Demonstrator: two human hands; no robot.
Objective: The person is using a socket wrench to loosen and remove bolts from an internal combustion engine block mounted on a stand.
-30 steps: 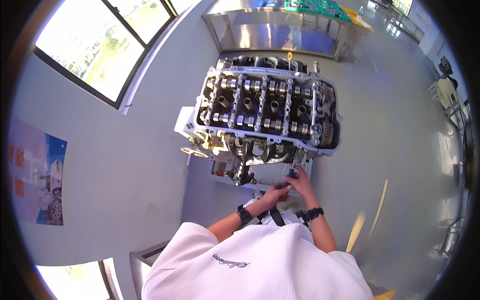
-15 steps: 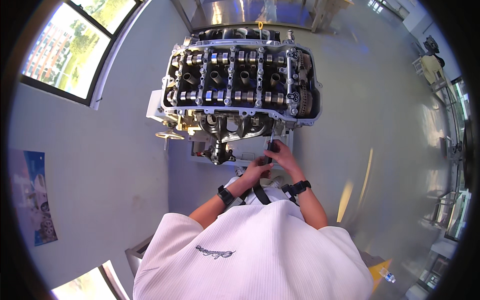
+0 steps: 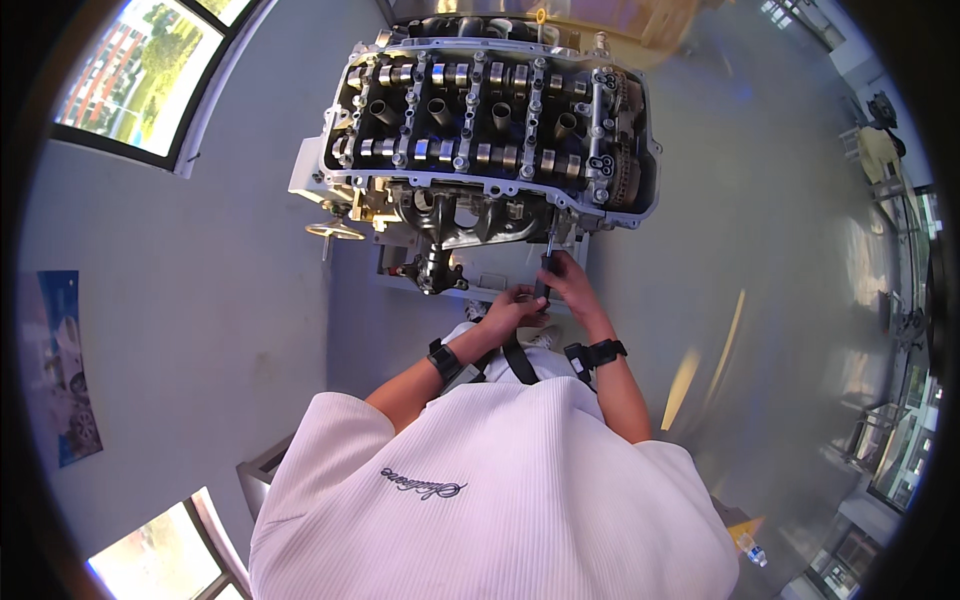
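An open engine (image 3: 490, 130) stands in front of me, with its camshafts and a timing chain (image 3: 625, 165) on the right exposed. Under its near edge hangs a black manifold (image 3: 440, 220). Both my hands are low at the near right side of the engine. A screwdriver (image 3: 545, 275) with a dark handle points up, its thin metal shaft reaching under the engine's edge; the tip is hidden. My right hand (image 3: 572, 283) is closed round the upper handle. My left hand (image 3: 513, 312) has its fingers closed at the handle's lower end.
A handwheel (image 3: 335, 231) sticks out at the stand's left, beside the wall (image 3: 200, 310). A grey tray (image 3: 490, 283) lies below the engine. Behind the engine is a bench (image 3: 640, 22). A plastic bottle (image 3: 755, 553) lies at the lower right.
My view has shifted, so the engine sits higher in the picture and slightly tilted. Both hands stay on the screwdriver in about the same place relative to the engine.
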